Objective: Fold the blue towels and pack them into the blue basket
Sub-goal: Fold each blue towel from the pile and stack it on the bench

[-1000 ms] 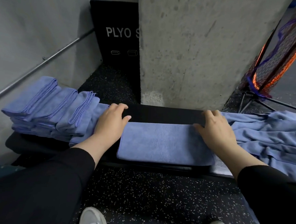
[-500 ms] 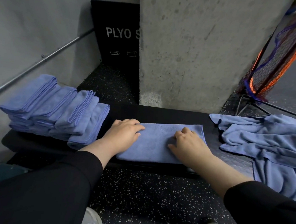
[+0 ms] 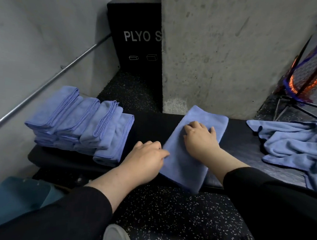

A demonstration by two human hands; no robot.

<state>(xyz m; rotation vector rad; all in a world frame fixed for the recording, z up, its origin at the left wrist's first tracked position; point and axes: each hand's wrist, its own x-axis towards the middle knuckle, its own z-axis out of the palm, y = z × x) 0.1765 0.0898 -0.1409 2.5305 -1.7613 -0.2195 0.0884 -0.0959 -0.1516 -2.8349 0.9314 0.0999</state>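
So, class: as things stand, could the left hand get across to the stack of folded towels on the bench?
Probably yes. The left hand rests at the half-folded towel's edge, and only bare bench lies between it and the folded stack.

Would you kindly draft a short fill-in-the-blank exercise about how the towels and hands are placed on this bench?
1. The stack of folded towels sits to the ____ of the towel being folded.
2. The right hand rests on top of that ____.
3. The unfolded pile lies beyond the ____ hand.
4. The left hand touches the towel's ____ edge.

Missing words: left; towel; right; left
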